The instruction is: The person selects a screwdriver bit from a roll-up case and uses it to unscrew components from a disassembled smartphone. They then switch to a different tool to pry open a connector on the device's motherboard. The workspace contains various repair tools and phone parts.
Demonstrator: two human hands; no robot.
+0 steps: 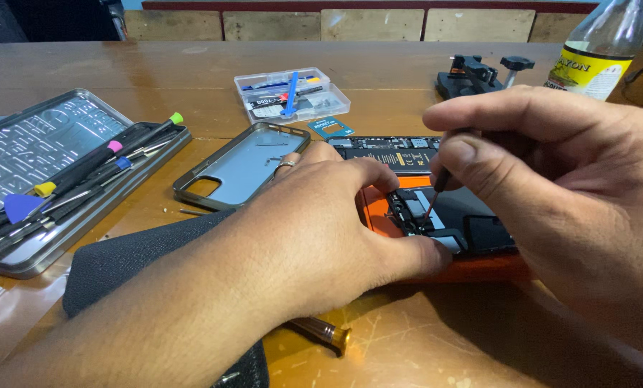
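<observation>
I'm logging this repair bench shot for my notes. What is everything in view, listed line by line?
opened phone: 1, black insides on an orange frame, centre, under both hands
thin screwdriver: 1, dark with reddish shaft, tip down in the phone
phone shell: 1, grey, left of the phone
tool tin: 1, grey metal, left, holding colour-capped drivers and a blue pick
clear plastic box: 1, open, behind the shell, blue tool across it
small blue card: 1, beside that box
black clamp: 1, far right
bottle: 1, clear with yellow label, top right corner
black pad: 1, under the left forearm
brass-ended tool: 1, near edge
wooden table: 1, brown
left hand: 1, resting on the phone
right hand: 1, pinching the screwdriver
</observation>
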